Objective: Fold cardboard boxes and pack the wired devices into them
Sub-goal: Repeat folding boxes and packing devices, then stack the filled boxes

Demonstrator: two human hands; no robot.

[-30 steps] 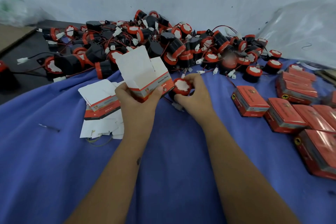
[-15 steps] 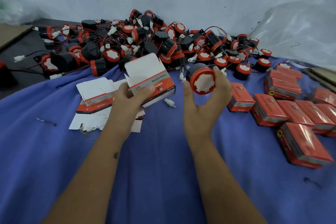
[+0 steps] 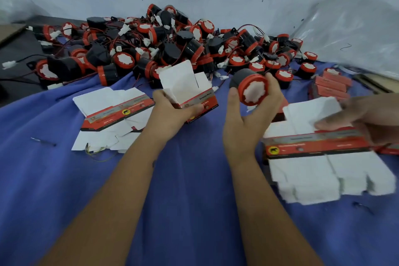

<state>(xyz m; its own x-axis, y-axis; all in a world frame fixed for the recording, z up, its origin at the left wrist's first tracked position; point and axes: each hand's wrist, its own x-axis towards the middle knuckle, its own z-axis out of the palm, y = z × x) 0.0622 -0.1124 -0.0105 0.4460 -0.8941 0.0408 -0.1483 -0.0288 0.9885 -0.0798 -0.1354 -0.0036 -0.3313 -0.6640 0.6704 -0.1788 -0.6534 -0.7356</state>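
Cardboard, thin and easily crushed: the open box [image 3: 190, 97] sits in the left hand [image 3: 172, 112], best held by its lower walls. The right hand [image 3: 248, 121] clamps the rigid wired device [image 3: 251, 88] by its rim, beside the box mouth

Your left hand [image 3: 172, 112] grips the open box [image 3: 194, 95]. Just right of that box, your right hand [image 3: 248, 119] holds a device [image 3: 251, 88], fingers curled round it.
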